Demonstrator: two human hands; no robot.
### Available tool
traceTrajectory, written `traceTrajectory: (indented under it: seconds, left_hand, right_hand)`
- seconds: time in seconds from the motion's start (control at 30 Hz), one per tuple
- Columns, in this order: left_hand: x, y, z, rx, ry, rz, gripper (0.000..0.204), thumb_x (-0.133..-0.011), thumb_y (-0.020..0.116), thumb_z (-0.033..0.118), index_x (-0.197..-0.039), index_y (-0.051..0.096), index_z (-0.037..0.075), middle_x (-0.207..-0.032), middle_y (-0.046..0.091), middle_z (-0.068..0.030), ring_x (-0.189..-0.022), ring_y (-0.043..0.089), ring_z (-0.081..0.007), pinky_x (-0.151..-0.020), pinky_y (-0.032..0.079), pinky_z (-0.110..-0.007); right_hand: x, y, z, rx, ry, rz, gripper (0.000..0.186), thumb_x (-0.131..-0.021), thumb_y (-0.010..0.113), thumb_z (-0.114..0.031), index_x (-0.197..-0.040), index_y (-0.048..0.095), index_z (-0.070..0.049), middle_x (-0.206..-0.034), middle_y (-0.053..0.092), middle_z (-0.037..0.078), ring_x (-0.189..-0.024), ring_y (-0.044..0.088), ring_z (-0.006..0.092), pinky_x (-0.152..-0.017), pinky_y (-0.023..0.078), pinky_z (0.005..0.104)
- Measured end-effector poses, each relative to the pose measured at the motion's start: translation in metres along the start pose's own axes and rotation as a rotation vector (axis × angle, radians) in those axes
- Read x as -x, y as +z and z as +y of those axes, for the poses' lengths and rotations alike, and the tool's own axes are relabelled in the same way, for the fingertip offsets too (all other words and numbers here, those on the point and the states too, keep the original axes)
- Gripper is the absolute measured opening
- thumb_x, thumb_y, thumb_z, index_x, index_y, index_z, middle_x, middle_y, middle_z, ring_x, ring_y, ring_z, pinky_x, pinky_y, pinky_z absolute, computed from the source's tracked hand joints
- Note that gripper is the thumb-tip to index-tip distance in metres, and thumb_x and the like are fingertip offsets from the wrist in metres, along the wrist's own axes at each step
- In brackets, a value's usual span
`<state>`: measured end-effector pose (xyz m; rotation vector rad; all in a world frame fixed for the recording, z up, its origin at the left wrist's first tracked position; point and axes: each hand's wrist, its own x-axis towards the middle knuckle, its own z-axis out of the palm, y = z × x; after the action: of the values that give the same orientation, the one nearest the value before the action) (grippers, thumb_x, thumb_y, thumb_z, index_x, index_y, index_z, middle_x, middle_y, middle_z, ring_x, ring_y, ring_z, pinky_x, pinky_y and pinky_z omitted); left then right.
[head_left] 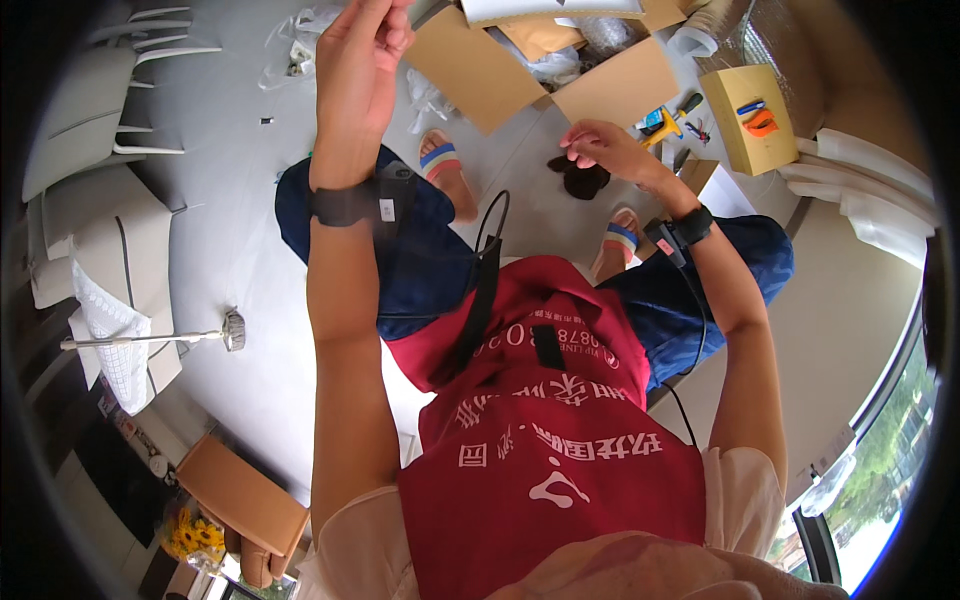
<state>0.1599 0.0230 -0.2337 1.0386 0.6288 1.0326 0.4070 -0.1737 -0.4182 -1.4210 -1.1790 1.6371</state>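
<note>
At the top centre my left hand (378,40) is raised, its fingers curled together and partly cut off by the picture's edge; anything in them is too hidden to make out. My right hand (600,148) hovers right of centre, fingers loosely bent and apart, holding nothing visible. Below it in view lies a dark brown object (585,182) on the grey floor (250,262). Just right of that hand are a yellow-handled tool (668,128), a screwdriver (686,105) and a yellow box (742,145) with blue and orange items on top.
Open cardboard boxes (470,75) with packing lie beyond my hands, beside plastic scraps (300,60). My sandalled feet (450,180) stand below. Pale furniture (80,130) and a mop (230,330) are at left, another carton (240,485) at lower left, white fabric (850,190) and windows at right.
</note>
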Motion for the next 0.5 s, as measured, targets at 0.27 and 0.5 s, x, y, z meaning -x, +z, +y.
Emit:
traceTrajectory:
  seconds: [0.27,0.5]
  left_hand:
    - [-0.002,-0.009,0.008,0.042,-0.025,0.018,0.017,-0.101,0.064,0.019,-0.092,0.069,0.006,-0.077,0.06,0.003,-0.068,0.051,-0.0057,-0.065,0.04,-0.021]
    - [0.002,-0.028,0.02,0.05,0.028,0.07,0.015,-0.1,0.065,0.018,-0.093,0.069,0.006,-0.079,0.062,0.0025,-0.069,0.052,-0.0056,-0.065,0.041,-0.021]
  right_hand:
    - [-0.022,-0.009,-0.006,0.054,0.037,0.045,0.022,-0.1,0.057,-0.017,-0.112,0.065,0.0,-0.092,0.067,0.004,-0.081,0.063,0.0105,-0.076,0.054,0.0251]
    - [-0.035,-0.002,-0.005,0.104,0.113,0.044,0.024,-0.098,0.059,-0.019,-0.113,0.064,-0.001,-0.093,0.066,0.003,-0.079,0.063,0.0095,-0.073,0.052,0.0238]
